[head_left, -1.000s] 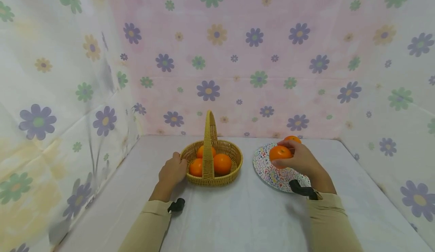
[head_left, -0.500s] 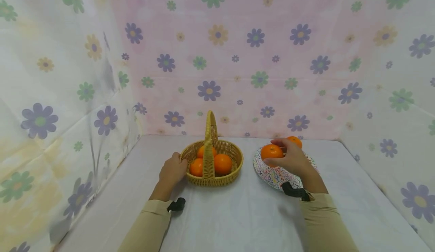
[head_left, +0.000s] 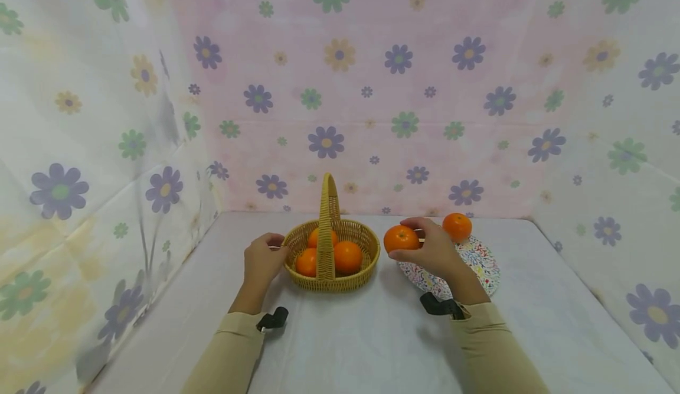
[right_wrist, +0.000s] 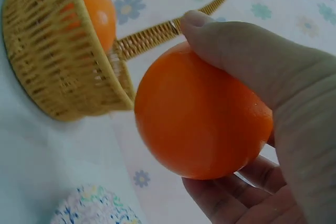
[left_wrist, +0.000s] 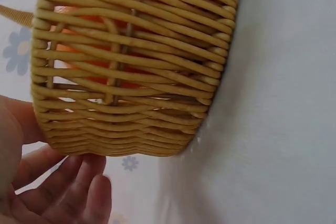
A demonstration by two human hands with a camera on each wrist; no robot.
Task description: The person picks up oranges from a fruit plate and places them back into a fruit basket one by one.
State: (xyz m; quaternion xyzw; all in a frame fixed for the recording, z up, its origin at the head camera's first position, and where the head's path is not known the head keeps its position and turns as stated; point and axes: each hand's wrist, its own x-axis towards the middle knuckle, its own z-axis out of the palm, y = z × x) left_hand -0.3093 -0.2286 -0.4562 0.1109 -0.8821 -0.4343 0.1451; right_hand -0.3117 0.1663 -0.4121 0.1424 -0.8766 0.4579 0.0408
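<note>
Right hand point(head_left: 432, 251) curled around an orange point(head_left: 401, 238), thumb on top and fingers underneath, lifted clear of the table point(head_left: 372, 335) in the gap between the wicker basket point(head_left: 332, 279) and the speckled plate point(head_left: 478, 261), just beside the basket's right rim. Seen from the right wrist: same orange point(right_wrist: 202, 119) filling the palm, thumb pressed over its top, fingertips point(right_wrist: 231, 195) cupped below, basket wall point(right_wrist: 58, 72) close on the left and the plate's edge point(right_wrist: 97, 208) low in view. Left hand point(head_left: 261, 262) at the basket's left side, fingers loosely bent against the rim; from the left wrist, relaxed fingers point(left_wrist: 79, 190) spread beside the woven wall point(left_wrist: 131, 66), near it but not wrapped round it, actual contact hard to tell there. Three more oranges point(head_left: 347, 256) lying inside the basket under its upright handle point(head_left: 329, 205). One further orange point(head_left: 457, 226) resting at the far edge of the plate, apart from the held one. Beige sleeves point(head_left: 499, 347) on both forearms, black straps point(head_left: 273, 319) at the wrists, floral cloth point(head_left: 340, 87) behind and at both sides
</note>
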